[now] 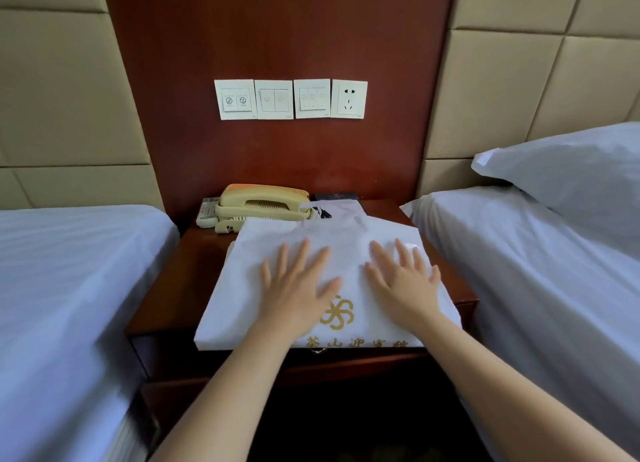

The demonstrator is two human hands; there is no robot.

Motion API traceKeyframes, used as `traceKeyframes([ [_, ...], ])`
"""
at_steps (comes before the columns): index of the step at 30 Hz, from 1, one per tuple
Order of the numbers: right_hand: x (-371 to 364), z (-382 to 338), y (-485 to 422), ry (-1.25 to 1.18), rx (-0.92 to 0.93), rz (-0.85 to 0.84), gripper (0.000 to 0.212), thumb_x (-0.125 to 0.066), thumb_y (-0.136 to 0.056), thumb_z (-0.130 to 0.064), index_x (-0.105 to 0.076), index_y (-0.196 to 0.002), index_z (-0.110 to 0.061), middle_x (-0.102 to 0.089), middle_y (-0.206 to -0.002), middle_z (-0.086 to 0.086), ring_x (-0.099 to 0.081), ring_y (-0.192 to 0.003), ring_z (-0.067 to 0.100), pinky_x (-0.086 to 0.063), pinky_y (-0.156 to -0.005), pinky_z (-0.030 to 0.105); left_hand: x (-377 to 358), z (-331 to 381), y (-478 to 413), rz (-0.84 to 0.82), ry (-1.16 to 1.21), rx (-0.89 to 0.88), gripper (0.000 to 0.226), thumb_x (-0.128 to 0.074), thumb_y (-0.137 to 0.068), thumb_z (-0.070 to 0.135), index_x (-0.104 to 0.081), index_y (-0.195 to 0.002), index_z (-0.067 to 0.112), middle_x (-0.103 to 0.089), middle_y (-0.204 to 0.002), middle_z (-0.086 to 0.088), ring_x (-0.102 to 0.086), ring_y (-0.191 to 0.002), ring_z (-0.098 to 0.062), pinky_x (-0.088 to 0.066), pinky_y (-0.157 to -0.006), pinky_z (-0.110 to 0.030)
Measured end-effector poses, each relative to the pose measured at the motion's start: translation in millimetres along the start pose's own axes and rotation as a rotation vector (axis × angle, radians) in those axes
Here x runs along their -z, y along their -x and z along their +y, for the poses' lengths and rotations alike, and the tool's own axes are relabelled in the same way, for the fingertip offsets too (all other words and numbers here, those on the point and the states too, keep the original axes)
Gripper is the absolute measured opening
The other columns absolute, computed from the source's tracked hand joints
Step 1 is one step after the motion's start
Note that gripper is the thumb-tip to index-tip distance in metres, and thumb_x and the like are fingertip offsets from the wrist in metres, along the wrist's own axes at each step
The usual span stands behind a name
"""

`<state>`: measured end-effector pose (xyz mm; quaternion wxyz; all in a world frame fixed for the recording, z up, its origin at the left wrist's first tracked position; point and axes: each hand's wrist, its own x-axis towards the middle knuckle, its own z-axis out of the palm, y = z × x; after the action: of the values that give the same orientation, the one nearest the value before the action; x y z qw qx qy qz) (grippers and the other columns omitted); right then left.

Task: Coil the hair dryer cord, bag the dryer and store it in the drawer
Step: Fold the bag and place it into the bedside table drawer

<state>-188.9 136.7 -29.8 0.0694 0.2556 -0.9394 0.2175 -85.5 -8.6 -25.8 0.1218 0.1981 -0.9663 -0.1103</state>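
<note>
white bag (304, 233) under both flat hands

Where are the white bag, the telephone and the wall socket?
white bag (346, 250): head view, bare fabric between the hands.
telephone (265, 201): head view, handset middle.
wall socket (348, 98): head view, plate centre.

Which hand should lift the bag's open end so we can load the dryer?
Probably the right hand. It lies flat on the white bag nearer what looks like the crumpled open end, which sits right of centre beside the phone. The left hand can keep pressing. No dryer is visible.
</note>
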Motion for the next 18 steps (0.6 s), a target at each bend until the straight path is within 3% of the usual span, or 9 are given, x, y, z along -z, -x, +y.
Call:
traceKeyframes([
  [5, -12, -7, -5, -0.097, 0.0, -0.087, 0.052, -0.022, -0.095, -0.053, -0.007, -0.144, -0.047, -0.006, -0.159, -0.003, -0.002, -0.146, 0.029, -0.003, -0.11, 0.059, -21, 2, -4, -0.005, -0.09, 0.039, 0.063, -0.018, -0.091, 0.064, 0.009, -0.146, 0.048, 0.016, -0.16, 0.005, 0.015, -0.145, -0.034, 0.003, -0.112, -0.059],
  [13, -31, -17, -62, -0.129, 0.074, -0.132, 0.053, -0.021, -0.094, -0.056, -0.006, -0.144, -0.048, -0.005, -0.16, -0.005, -0.002, -0.147, 0.025, -0.005, -0.113, 0.057, -25, -17, -48, 0.018, -0.016, 0.147, 0.06, -0.014, -0.092, 0.063, 0.012, -0.144, 0.049, 0.022, -0.158, 0.006, 0.021, -0.144, -0.035, 0.006, -0.112, -0.058],
  [18, -50, -23, -88, -0.097, 0.117, -0.072, 0.053, -0.019, -0.094, -0.057, -0.004, -0.145, -0.048, -0.004, -0.16, -0.004, 0.001, -0.147, 0.026, -0.003, -0.114, 0.058, -34, -33, -73, 0.037, 0.04, 0.146, 0.062, -0.016, -0.092, 0.063, 0.017, -0.143, 0.049, 0.029, -0.156, 0.006, 0.027, -0.142, -0.033, 0.008, -0.114, -0.055],
])
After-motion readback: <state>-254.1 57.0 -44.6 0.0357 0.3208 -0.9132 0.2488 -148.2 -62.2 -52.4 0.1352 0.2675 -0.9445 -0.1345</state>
